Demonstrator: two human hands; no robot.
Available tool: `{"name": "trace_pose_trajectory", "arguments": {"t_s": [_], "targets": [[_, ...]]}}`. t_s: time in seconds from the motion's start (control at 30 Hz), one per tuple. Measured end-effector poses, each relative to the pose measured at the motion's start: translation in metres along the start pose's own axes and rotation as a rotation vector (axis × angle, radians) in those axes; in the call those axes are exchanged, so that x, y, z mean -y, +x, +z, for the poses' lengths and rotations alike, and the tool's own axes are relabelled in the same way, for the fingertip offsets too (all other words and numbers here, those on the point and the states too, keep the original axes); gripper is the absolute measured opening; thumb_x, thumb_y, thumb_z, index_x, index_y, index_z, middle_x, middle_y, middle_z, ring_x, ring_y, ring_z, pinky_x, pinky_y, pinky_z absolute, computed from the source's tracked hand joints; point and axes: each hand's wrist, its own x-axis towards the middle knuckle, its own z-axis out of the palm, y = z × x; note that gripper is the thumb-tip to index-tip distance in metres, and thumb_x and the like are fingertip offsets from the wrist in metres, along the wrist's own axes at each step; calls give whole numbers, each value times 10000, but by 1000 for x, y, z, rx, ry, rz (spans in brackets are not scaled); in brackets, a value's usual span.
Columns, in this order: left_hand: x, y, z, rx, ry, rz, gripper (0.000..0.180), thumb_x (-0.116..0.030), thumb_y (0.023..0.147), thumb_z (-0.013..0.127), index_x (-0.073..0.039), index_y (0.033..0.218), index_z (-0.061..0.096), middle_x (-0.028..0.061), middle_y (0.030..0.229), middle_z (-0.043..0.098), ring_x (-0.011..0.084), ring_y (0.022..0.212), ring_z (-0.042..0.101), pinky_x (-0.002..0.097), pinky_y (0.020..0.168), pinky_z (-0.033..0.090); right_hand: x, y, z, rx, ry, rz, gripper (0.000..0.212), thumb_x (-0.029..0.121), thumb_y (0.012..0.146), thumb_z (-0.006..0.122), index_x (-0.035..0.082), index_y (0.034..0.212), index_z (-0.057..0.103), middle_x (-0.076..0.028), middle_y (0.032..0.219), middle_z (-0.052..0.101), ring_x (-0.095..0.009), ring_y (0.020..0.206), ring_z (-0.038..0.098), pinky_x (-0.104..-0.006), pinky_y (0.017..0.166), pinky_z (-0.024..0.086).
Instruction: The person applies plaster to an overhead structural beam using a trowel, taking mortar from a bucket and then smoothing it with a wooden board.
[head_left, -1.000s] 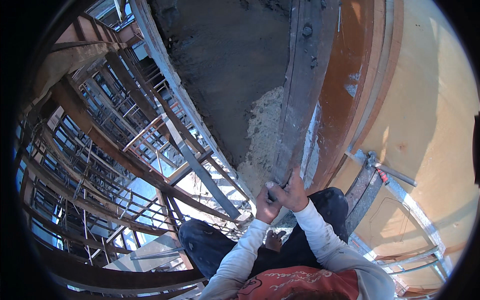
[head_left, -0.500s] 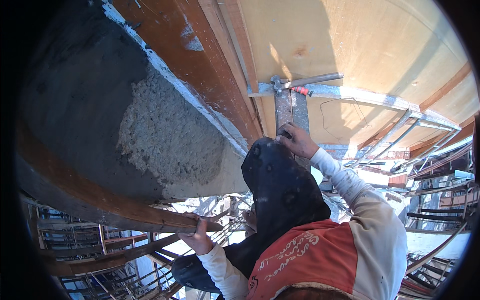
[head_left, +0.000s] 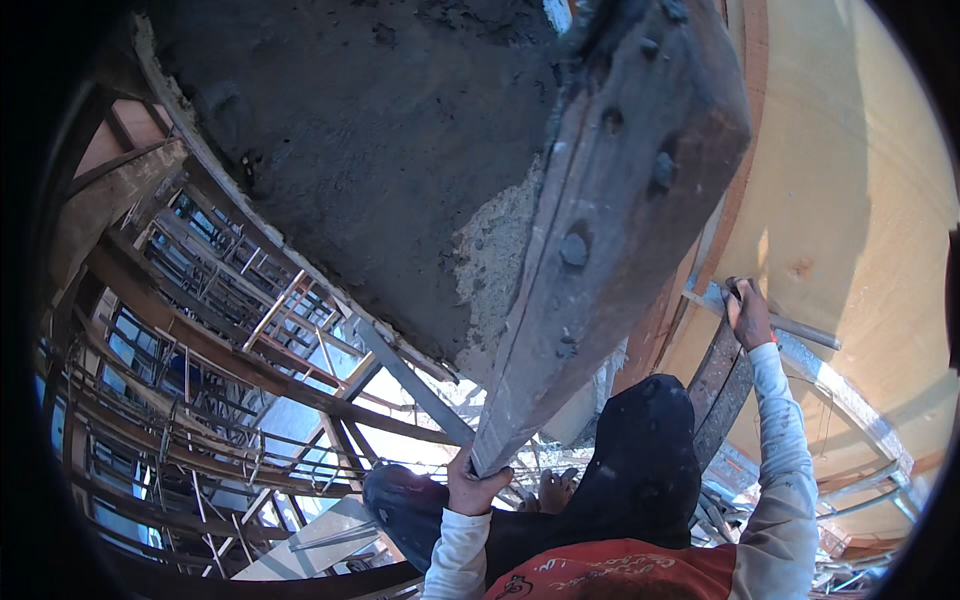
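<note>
A long, weathered wooden plank [head_left: 610, 230], dotted with dark round spots, rises across the middle of the view. Its lower end is in my left hand [head_left: 478, 488], fingers closed round the edge. My right hand [head_left: 748, 318] reaches up at the right, fingers curled over the head end of a hammer. The hammer's wooden handle [head_left: 808, 332] sticks out to the right of that hand; its head is hidden beneath the fingers. Behind the plank, wet dark mortar [head_left: 370, 150] covers a large surface, with a rougher grey patch [head_left: 490, 250] beside the plank.
Pale plywood sheeting [head_left: 850, 150] curves along the right, braced by a mortar-splashed beam [head_left: 850, 390]. Two dark boards [head_left: 722, 390] run below my right hand. Timber scaffolding [head_left: 230, 370] with deep gaps fills the lower left. My dark-trousered knee [head_left: 645, 430] juts between the arms.
My left hand has swung the plank from the lower left to upright in front of the mortar. My right hand has gone from beside my knee up to the hammer. The view has shifted.
</note>
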Motion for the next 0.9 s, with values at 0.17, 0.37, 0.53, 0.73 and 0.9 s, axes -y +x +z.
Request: {"name": "trace_pose_trajectory", "arguments": {"t_s": [0.17, 0.37, 0.53, 0.73, 0.9], "targets": [[9, -10, 6, -21, 34, 5, 376, -118, 677, 863, -22, 991, 680, 34, 873, 677, 122, 799, 631, 306, 749, 507, 204, 47, 20, 114, 396, -364, 280, 77, 895, 706, 37, 1170, 673, -169, 1156, 661, -337, 1063, 665, -397, 898, 532], [7, -20, 13, -26, -25, 41, 360, -97, 695, 851, -23, 995, 666, 33, 896, 674, 114, 818, 632, 302, 763, 507, 403, 109, 35, -18, 636, -869, 429, 125, 885, 760, 92, 1293, 632, -159, 1119, 626, -256, 1008, 649, -364, 815, 599], [0, -29, 5, -43, -77, 28, 401, -85, 719, 837, -8, 1070, 660, 47, 961, 701, 126, 889, 654, 315, 819, 519, 548, 146, 39, -417, 534, -1026, 349, 173, 819, 820, 103, 1149, 731, -106, 1004, 626, -250, 836, 658, -350, 722, 578], [20, -34, -4, -26, -120, 42, 491, -97, 724, 843, 14, 1167, 663, 52, 979, 719, 144, 897, 664, 329, 828, 528, 609, 214, 103, -610, 549, -1226, 368, 159, 829, 736, 91, 1185, 675, -75, 1107, 625, -284, 1002, 602, -424, 886, 515], [24, -38, -9, 12, -207, 6, 496, -101, 746, 840, 20, 1191, 656, 60, 994, 724, 134, 869, 664, 317, 788, 542, 622, 213, 108, -536, 588, -1296, 341, 139, 841, 647, 91, 1178, 659, -47, 1157, 625, -281, 1094, 555, -434, 990, 462]]}}
